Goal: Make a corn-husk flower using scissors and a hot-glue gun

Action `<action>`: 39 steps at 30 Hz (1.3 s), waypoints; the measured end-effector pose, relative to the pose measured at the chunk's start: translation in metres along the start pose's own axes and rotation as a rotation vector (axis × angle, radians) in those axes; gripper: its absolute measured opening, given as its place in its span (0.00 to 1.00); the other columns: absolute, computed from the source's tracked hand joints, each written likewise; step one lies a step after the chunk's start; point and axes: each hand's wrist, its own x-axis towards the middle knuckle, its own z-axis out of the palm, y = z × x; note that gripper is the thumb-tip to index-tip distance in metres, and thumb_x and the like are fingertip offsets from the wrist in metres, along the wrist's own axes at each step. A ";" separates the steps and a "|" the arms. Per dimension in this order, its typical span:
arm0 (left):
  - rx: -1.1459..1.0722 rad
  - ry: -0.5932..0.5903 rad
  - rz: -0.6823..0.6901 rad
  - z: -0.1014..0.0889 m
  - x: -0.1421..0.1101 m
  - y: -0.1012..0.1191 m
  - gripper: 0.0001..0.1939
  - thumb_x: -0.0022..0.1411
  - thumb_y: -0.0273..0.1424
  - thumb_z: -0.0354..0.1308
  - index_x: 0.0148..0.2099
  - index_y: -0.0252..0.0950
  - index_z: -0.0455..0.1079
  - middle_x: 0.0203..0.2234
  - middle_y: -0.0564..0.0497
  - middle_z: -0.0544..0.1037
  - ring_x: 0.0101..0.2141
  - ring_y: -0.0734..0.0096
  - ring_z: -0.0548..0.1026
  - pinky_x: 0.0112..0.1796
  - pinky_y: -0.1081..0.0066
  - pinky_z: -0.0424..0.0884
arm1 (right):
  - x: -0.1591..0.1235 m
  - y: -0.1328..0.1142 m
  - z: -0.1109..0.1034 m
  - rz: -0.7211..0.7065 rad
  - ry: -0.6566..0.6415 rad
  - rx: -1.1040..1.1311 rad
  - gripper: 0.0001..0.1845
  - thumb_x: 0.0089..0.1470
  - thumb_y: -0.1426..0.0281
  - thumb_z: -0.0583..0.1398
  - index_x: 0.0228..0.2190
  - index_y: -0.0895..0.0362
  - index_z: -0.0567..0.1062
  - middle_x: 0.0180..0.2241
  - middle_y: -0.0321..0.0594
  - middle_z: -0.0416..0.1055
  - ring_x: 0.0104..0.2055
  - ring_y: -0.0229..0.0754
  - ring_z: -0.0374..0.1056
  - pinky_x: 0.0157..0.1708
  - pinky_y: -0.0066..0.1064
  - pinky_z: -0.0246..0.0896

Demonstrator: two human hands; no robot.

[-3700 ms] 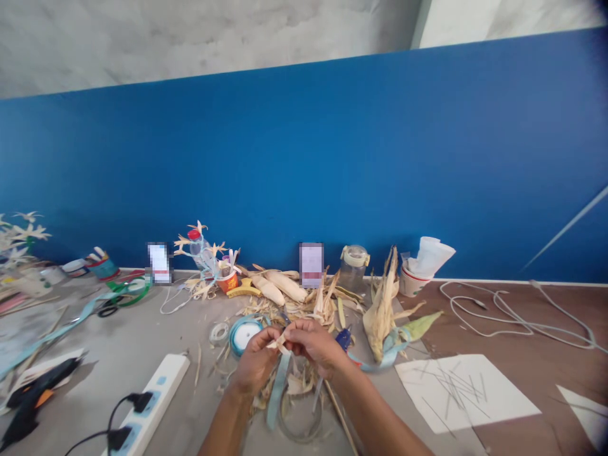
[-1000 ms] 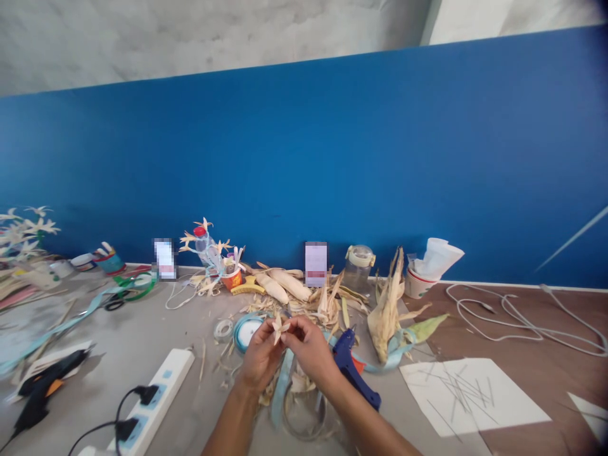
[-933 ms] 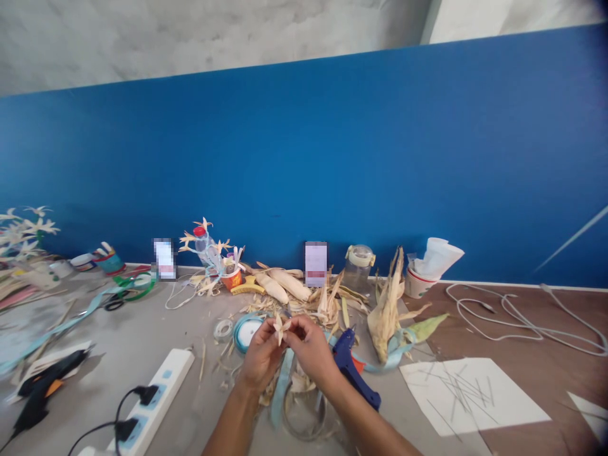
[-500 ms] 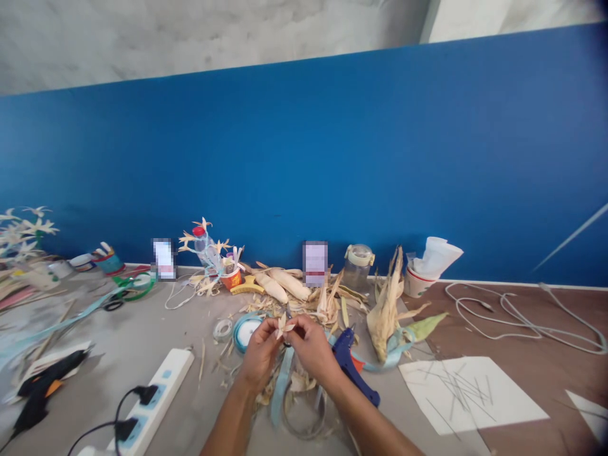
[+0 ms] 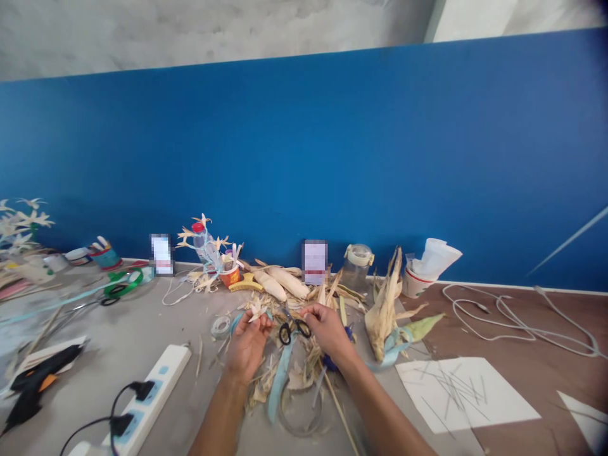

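My left hand (image 5: 247, 347) pinches a small pale corn husk flower (image 5: 256, 311) at its base, petals pointing up. My right hand (image 5: 327, 329) is closed at the fingertips, to the right of the flower and apart from it; anything between those fingers is too small to make out. Between the hands, black-handled scissors (image 5: 286, 334) lie on the husk scraps, close to my right fingertips. A light blue ribbon strip (image 5: 280, 386) runs below them. The blue glue gun (image 5: 329, 363) is mostly hidden behind my right hand and forearm.
Whole dried husks (image 5: 380, 320) and corn husk bundles (image 5: 285, 283) lie along the back. A power strip (image 5: 154, 392) and black glue gun (image 5: 38, 383) are at left. White paper (image 5: 468, 396) with thin wires lies right, near a white cable (image 5: 513, 316). Two blurred phones stand behind.
My hands were together on the husk flower and have moved apart. The flower went left with my left hand; my right hand let go and moved right. The scissors now show between them.
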 end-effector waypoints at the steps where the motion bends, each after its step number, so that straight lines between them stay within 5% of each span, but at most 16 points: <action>1: -0.006 0.004 0.005 0.000 0.000 0.000 0.08 0.46 0.25 0.65 0.30 0.37 0.69 0.22 0.56 0.71 0.28 0.74 0.70 0.37 0.68 0.68 | 0.000 0.000 0.000 0.004 -0.006 0.002 0.07 0.39 0.69 0.55 0.21 0.57 0.73 0.17 0.32 0.64 0.21 0.36 0.57 0.22 0.26 0.49; 7: 0.023 -0.006 0.023 -0.002 0.001 0.001 0.08 0.47 0.26 0.64 0.31 0.38 0.69 0.22 0.56 0.72 0.28 0.74 0.71 0.36 0.70 0.68 | 0.001 0.003 -0.001 0.013 0.009 -0.011 0.10 0.40 0.64 0.59 0.17 0.56 0.66 0.16 0.30 0.60 0.20 0.34 0.55 0.22 0.26 0.49; 12: 0.072 0.000 0.042 -0.005 0.002 0.001 0.08 0.47 0.27 0.64 0.32 0.38 0.70 0.23 0.56 0.73 0.29 0.74 0.71 0.37 0.71 0.67 | 0.001 0.002 -0.004 -0.070 0.025 -0.016 0.08 0.44 0.65 0.57 0.26 0.57 0.70 0.22 0.33 0.66 0.25 0.37 0.60 0.26 0.27 0.54; 23: 0.239 -0.052 -0.054 0.000 -0.004 -0.016 0.07 0.48 0.29 0.64 0.30 0.36 0.68 0.22 0.56 0.73 0.26 0.75 0.69 0.32 0.73 0.63 | -0.024 -0.016 0.026 -0.095 -0.255 0.095 0.15 0.42 0.74 0.58 0.37 0.57 0.71 0.24 0.32 0.65 0.26 0.36 0.62 0.29 0.28 0.58; 30: 0.379 -0.129 -0.058 -0.001 -0.006 -0.022 0.06 0.50 0.31 0.62 0.30 0.35 0.69 0.21 0.54 0.71 0.26 0.72 0.68 0.32 0.71 0.62 | -0.024 -0.018 0.028 -0.127 -0.171 0.026 0.04 0.44 0.71 0.57 0.26 0.57 0.71 0.23 0.33 0.65 0.26 0.37 0.60 0.29 0.28 0.56; 39: 0.564 -0.020 0.020 -0.012 0.005 -0.013 0.08 0.47 0.33 0.63 0.26 0.34 0.68 0.19 0.56 0.68 0.23 0.74 0.64 0.28 0.73 0.60 | -0.015 -0.023 0.031 -0.134 -0.033 -0.001 0.07 0.45 0.66 0.56 0.24 0.58 0.66 0.19 0.31 0.61 0.23 0.35 0.58 0.24 0.26 0.54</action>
